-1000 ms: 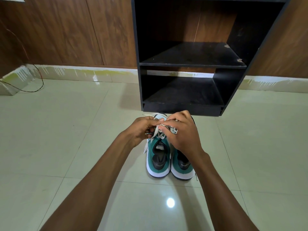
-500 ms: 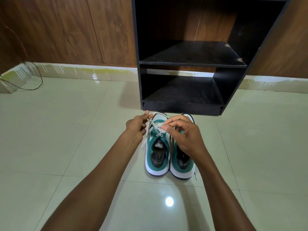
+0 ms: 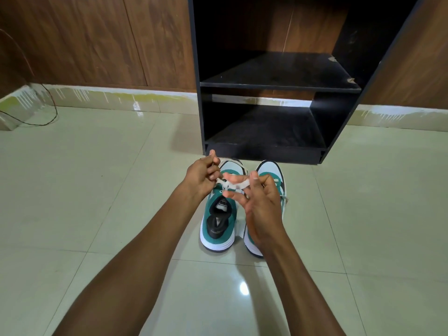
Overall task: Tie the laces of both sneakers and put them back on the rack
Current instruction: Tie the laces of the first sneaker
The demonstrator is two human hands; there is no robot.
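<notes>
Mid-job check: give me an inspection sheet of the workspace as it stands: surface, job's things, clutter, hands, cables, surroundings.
Surface: glossy pale tiled floor, with a light reflection near the person.
Job's things: two green and white sneakers, left sneaker and right sneaker, side by side on the floor, toes toward the black rack; both rack shelves hold no shoes. A white lace is stretched over the left sneaker.
Clutter: nothing seen.
Hands: left hand pinches one end of the lace; right hand pinches the other end, some fingers spread.
Cables: a thin dark cable runs down to the floor at far left.
Surroundings: wood-panel wall and a paint-stained skirting.
</notes>
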